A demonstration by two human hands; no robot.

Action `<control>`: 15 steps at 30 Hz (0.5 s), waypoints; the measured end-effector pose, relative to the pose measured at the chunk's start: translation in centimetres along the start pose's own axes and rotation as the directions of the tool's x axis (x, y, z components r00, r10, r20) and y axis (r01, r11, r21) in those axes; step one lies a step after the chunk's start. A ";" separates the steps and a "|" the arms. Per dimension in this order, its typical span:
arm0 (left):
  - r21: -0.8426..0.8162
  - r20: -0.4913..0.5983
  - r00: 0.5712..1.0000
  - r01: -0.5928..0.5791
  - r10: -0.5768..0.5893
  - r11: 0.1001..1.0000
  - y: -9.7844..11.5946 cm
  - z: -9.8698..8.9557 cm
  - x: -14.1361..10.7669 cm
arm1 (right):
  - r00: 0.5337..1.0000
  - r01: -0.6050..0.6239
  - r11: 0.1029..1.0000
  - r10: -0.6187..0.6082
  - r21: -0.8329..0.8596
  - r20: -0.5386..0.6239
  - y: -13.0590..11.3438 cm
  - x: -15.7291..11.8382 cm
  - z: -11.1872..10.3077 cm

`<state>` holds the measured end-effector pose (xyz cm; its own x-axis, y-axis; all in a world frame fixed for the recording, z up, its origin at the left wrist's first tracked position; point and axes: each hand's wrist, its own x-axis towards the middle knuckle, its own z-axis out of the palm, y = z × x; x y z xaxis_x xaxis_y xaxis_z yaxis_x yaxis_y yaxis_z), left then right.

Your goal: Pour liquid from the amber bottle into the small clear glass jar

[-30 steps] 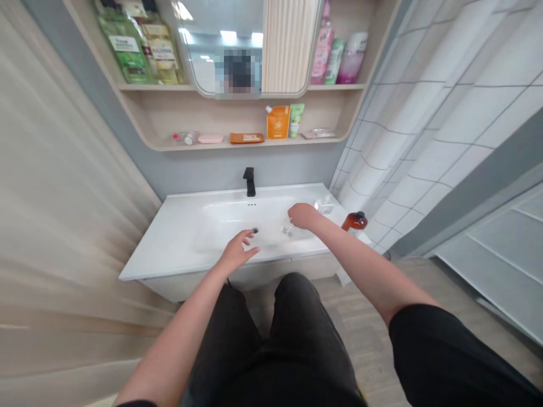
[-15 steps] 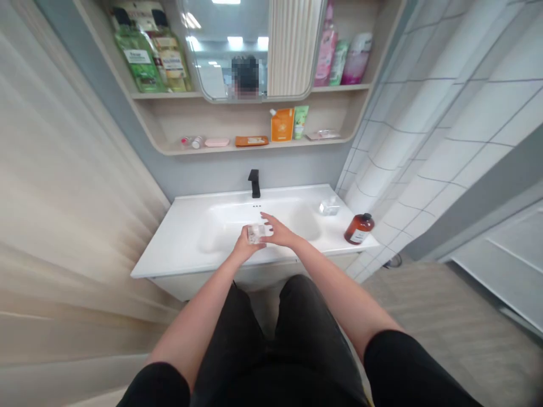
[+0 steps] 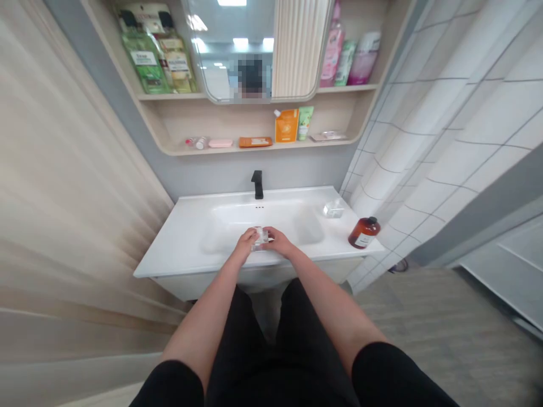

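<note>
My left hand (image 3: 245,246) and my right hand (image 3: 278,242) sit close together at the front of the basin, and between them I hold a small transparent rectangular object (image 3: 259,238). My grip is narrow: the fingers of my left hand press on it from about 9 o'clock, and those of my right from about 3 o'clock. My fingers hide part of it, and I cannot tell what is inside. It sits over the near side of the bowl in a glossy white ceramic vanity top (image 3: 178,257), and I cannot tell whether it touches the surface.

At 12 o'clock from my hands, a matte black single-lever faucet (image 3: 257,185) stands at the back of the basin. At about 2 o'clock, a small clear square piece (image 3: 333,210) rests on the counter, well apart from my hands. Farther out at about 3 o'clock, an amber bottle with a black cap and white label (image 3: 363,233) stands upright near the counter's edge. Above the faucet, a pale wooden shelf (image 3: 229,121) carries a bright orange pouch (image 3: 287,125), a green tube (image 3: 305,122) and a pink soap bar (image 3: 220,143).
</note>
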<state>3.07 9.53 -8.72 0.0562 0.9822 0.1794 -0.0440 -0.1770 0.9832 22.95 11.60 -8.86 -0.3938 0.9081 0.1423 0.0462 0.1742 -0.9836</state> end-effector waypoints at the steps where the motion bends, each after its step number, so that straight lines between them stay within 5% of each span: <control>1: 0.028 0.007 1.000 -0.025 0.024 0.999 0.0 0.0 -0.1 | 1.000 0.004 1.000 -0.004 0.003 0.003 0.0 0.0 0.0; 7: 0.137 0.021 0.998 -0.064 0.062 0.988 0.5 0.1 -0.1 | 0.999 0.021 0.998 -0.022 -0.063 -0.023 0.5 0.1 0.3; 15: 0.088 -0.068 0.997 -0.026 0.032 0.996 1.2 0.7 -0.3 | 0.999 0.025 0.991 -0.031 -0.131 -0.041 0.1 -0.1 0.5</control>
<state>3.66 8.94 -7.63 -0.0135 0.9781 0.2079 0.0426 -0.2072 0.9774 22.54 11.37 -8.97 -0.3575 0.9171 0.1766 0.1566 0.2453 -0.9567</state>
